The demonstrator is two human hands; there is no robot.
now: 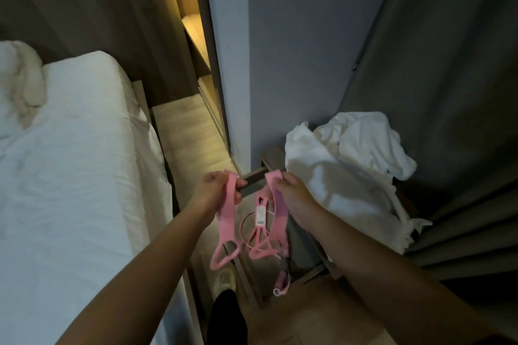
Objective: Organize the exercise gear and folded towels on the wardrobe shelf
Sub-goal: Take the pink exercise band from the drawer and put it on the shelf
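Straps of a pink exercise band set hung in the air just left of the desk, in front of its near corner, and did not touch it. Both hands held them. The left hand was clenched round the top of one wide strap, fingers curled over it with the thumb towards the desk. The right hand, nearer the desk, pinched the top of a second wide strap between thumb and curled fingers. The two hands were level with each other and a little apart.

Below the hands the straps fell into a tangle of loops and thin pink cord, with a white tag hanging between the two straps. A pink clip end dangled lowest, before the desk's front.

White towels lay crumpled, not folded, in a heap on the desk, spilling down its right side. A dark curtain hung behind and to the right of the desk, and a grey wall rose straight behind it. Left of the desk, beyond a strip of wooden floor, stood a bed with a rumpled white sheet. Farther back on that side, well apart from the desk, the wardrobe showed lit shelves. Near the desk's front, a light shoe and a black trouser leg stood on the floor.
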